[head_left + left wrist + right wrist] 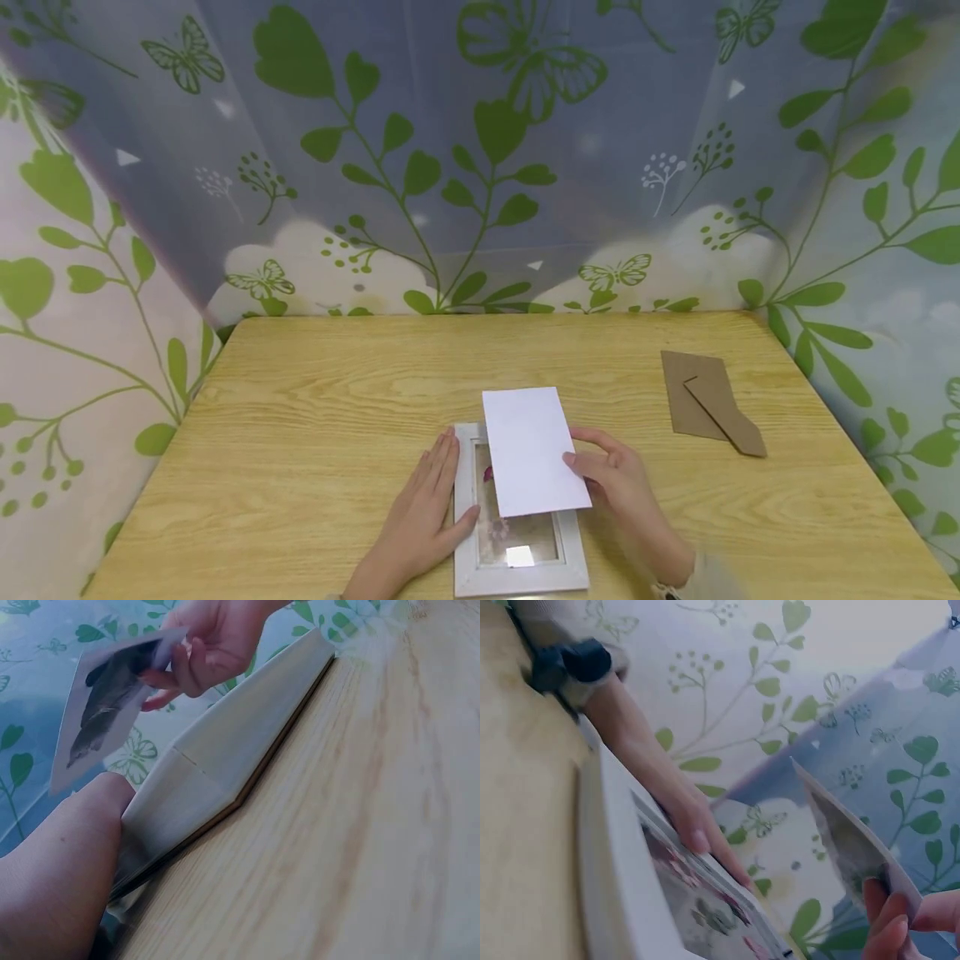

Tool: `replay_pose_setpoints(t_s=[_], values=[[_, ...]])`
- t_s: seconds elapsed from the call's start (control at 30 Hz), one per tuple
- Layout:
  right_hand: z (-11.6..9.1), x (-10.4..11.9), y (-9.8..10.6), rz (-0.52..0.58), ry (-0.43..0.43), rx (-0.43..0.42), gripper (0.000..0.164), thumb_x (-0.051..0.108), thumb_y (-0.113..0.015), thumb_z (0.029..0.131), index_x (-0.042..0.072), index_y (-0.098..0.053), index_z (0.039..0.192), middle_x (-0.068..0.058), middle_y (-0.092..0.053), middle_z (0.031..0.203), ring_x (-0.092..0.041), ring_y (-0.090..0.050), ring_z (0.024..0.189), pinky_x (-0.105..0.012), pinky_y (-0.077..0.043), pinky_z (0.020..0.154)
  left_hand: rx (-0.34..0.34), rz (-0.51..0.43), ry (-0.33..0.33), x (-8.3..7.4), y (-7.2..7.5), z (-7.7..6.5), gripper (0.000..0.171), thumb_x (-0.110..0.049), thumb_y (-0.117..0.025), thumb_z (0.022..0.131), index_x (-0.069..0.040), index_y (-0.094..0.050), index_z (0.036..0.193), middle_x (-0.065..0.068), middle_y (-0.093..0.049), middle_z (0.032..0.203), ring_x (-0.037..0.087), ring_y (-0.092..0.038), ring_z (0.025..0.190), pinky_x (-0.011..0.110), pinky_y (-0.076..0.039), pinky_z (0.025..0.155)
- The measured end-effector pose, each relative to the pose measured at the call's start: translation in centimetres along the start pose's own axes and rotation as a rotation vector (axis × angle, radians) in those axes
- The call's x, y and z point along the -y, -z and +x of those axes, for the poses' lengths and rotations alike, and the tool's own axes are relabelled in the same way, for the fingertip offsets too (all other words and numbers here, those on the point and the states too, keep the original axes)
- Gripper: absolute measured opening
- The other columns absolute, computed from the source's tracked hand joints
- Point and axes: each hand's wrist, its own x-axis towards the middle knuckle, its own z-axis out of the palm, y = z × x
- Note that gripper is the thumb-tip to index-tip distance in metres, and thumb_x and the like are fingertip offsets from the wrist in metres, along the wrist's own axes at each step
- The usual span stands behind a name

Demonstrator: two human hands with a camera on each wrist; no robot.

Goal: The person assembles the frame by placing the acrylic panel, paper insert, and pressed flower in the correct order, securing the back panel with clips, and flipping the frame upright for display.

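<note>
A white picture frame [467, 558] lies on the wooden table, a flower pattern [712, 915] showing inside its opening. My left hand [420, 512] rests along the frame's left side, fingers straight together and the thumb over the border. Above the frame, my right hand [626, 492] pinches a photo [532, 454] by its right edge, between thumb and fingers. Its blank white back faces up and covers the upper part of the opening. From the left wrist view, a dark printed image [112, 697] appears on the photo's underside.
At the right of the table [300, 400] lies a brown backing board [690, 396] with a stand leg [738, 429] angled across it. A curtain [420, 167] printed with green leaves and butterflies surrounds the table's back and sides.
</note>
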Motion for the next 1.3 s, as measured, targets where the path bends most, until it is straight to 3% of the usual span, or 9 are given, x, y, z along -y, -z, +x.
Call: replay_pose_setpoints(t_s=[0.2, 0.43, 0.87, 1.3], values=[[-1.7, -1.6, -0.1, -0.037, -0.024, 0.122, 0.061, 0.003, -0.068, 0.088, -0.01, -0.04, 0.141, -0.012, -0.076, 0.093, -0.02, -0.073, 0.083, -0.032, -0.06, 0.075, 0.007, 0.009, 0.012, 0.0, 0.0, 0.0, 0.087, -0.045, -0.055, 0.094, 0.004, -0.018, 0.155, 0.016, -0.013, 0.164, 0.027, -0.014, 0.151, 0.042, -0.018, 0.121], [-2.8, -3.0, -0.7, -0.034, -0.1, 0.113, 0.062, 0.003, -0.069, 0.086, -0.012, -0.041, 0.138, -0.011, -0.075, 0.086, -0.017, -0.07, 0.076, -0.031, -0.059, 0.072, 0.033, 0.01, 0.022, 0.1, 0.0, 0.0, 0.088, -0.043, -0.057, 0.093, 0.004, -0.016, 0.156, 0.016, -0.011, 0.165, 0.026, -0.012, 0.151, 0.041, -0.017, 0.121], [-2.8, -3.3, -1.2, -0.042, -0.14, 0.027, 0.061, 0.003, -0.07, 0.085, -0.012, -0.043, 0.138, -0.012, -0.075, 0.086, -0.012, -0.065, 0.066, -0.024, -0.053, 0.057, 0.026, -0.001, 0.027, 0.1, -0.2, 0.0, 0.09, -0.043, -0.058, 0.092, 0.003, -0.015, 0.156, 0.016, -0.01, 0.165, 0.026, -0.012, 0.151, 0.041, -0.016, 0.121], [-2.4, -3.3, -1.4, -0.072, -0.102, 0.009, 0.062, 0.001, -0.073, 0.083, -0.01, -0.046, 0.138, -0.011, -0.074, 0.083, -0.01, -0.057, 0.056, -0.02, -0.048, 0.049, 0.041, 0.022, 0.032, 0.0, -0.1, 0.0, 0.089, -0.044, -0.056, 0.093, 0.003, -0.015, 0.156, 0.014, -0.009, 0.165, 0.025, -0.012, 0.151, 0.04, -0.016, 0.121]])
